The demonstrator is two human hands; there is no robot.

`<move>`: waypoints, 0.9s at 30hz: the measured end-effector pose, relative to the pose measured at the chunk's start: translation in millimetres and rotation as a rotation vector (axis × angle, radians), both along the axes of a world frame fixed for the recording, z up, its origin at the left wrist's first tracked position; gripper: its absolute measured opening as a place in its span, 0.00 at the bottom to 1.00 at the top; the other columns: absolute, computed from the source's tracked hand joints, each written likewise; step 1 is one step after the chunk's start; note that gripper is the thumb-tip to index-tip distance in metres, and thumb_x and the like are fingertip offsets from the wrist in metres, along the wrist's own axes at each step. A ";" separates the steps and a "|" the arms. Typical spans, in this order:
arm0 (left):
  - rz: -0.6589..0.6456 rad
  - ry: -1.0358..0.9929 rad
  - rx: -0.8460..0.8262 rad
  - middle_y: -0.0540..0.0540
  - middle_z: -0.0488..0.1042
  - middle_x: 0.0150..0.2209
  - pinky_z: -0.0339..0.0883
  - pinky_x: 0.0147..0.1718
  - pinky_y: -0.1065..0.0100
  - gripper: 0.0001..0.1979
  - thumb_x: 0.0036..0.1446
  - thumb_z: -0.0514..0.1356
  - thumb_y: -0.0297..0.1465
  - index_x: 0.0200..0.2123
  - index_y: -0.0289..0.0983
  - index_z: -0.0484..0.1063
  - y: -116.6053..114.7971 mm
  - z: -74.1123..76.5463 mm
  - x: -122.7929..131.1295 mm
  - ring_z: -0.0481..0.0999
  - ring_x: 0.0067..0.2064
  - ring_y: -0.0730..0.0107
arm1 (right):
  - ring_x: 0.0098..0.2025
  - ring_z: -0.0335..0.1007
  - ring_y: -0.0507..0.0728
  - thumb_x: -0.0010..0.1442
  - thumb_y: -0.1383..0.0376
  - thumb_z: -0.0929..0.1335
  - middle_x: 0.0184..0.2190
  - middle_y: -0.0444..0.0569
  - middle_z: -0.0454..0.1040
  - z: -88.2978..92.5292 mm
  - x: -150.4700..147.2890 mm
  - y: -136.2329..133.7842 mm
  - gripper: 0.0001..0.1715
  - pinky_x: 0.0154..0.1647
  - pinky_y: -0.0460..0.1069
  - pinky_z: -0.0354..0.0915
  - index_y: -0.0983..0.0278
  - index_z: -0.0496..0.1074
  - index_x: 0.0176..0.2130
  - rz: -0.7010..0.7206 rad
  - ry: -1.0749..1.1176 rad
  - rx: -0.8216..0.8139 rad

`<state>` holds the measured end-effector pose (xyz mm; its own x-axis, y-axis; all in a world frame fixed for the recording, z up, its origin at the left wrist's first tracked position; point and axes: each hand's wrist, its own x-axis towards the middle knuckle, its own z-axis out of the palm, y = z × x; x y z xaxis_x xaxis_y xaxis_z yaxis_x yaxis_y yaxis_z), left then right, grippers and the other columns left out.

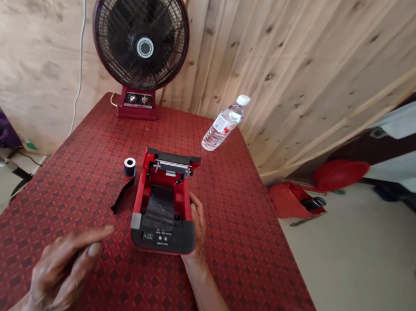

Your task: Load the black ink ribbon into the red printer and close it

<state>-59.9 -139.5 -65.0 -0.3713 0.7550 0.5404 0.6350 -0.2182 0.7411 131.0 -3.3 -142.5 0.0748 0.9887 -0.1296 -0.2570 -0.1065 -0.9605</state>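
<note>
A small red and black printer sits open in the middle of the red patterned table, with a black strip lying in its bay. My right hand rests against the printer's right side, fingers pressed to the casing. My left hand hovers above the table near the front left, fingers loosely stretched out, holding nothing. A small black and white roll stands left of the printer, and a black ribbon strip trails from it toward me.
A dark red desk fan stands at the table's far end against the wooden wall. A clear water bottle stands at the far right. Red plastic items lie on the floor to the right. Cables run down the wall and across the floor at left.
</note>
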 end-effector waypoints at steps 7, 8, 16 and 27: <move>-0.347 0.162 -0.110 0.51 0.82 0.33 0.66 0.19 0.76 0.13 0.62 0.56 0.30 0.48 0.48 0.74 25.9 1.7 -33.4 0.76 0.22 0.74 | 0.34 0.73 0.57 0.56 0.46 0.66 0.38 0.48 0.79 -3.0 2.5 -0.5 0.26 0.35 0.51 0.66 0.58 0.74 0.47 -0.051 -0.094 -0.009; -0.356 0.181 -0.125 0.50 0.82 0.34 0.67 0.19 0.76 0.13 0.62 0.56 0.30 0.48 0.47 0.74 29.6 1.7 -34.6 0.78 0.24 0.73 | 0.36 0.73 0.57 0.57 0.46 0.65 0.40 0.49 0.79 -4.7 2.7 -0.3 0.26 0.35 0.51 0.67 0.58 0.74 0.47 -0.048 -0.107 0.000; -0.463 0.474 -0.082 0.45 0.79 0.34 0.70 0.36 0.69 0.11 0.65 0.53 0.28 0.47 0.38 0.73 78.6 23.8 -28.1 0.78 0.36 0.68 | 0.48 0.71 0.59 0.60 0.49 0.64 0.48 0.49 0.76 -1.4 0.4 -0.7 0.23 0.48 0.54 0.65 0.57 0.72 0.49 0.017 -0.059 0.063; -0.463 0.804 -0.355 0.42 0.80 0.43 0.71 0.47 0.59 0.14 0.64 0.51 0.28 0.46 0.37 0.75 119.5 49.4 -11.0 0.78 0.46 0.61 | 0.52 0.68 0.59 0.59 0.51 0.64 0.49 0.48 0.75 0.6 -8.3 7.2 0.21 0.57 0.56 0.61 0.57 0.73 0.48 0.074 0.063 0.224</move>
